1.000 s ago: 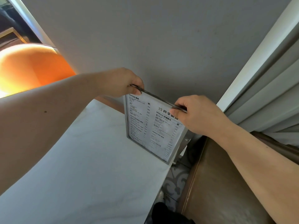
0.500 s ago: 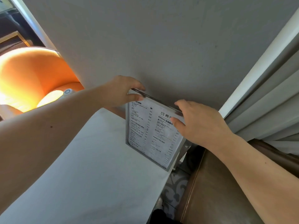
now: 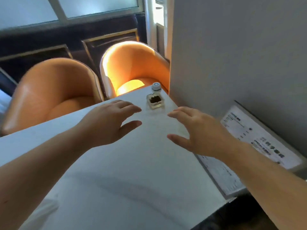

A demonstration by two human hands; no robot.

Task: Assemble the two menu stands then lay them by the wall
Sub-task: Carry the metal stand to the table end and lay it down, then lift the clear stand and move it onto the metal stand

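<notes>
A menu stand (image 3: 252,138) with a printed white menu sheet in a grey frame leans against the grey wall (image 3: 232,55) at the right edge of the white table (image 3: 124,180). My right forearm crosses in front of its middle. My left hand (image 3: 108,125) hovers over the table's centre, fingers spread, holding nothing. My right hand (image 3: 197,131) hovers beside it, just left of the menu stand, also spread and empty. Only one menu stand is visible.
A small clear square holder (image 3: 155,101) with dark contents and a round white button device (image 3: 156,86) sit at the table's far corner by the wall. Two orange tub chairs (image 3: 54,90) (image 3: 132,67) stand beyond the far edge. A dark seat lies below right.
Both hands have let go of the menu stand, which now rests against the wall. The hands have moved left over the table, and the view has swung left toward the chairs.
</notes>
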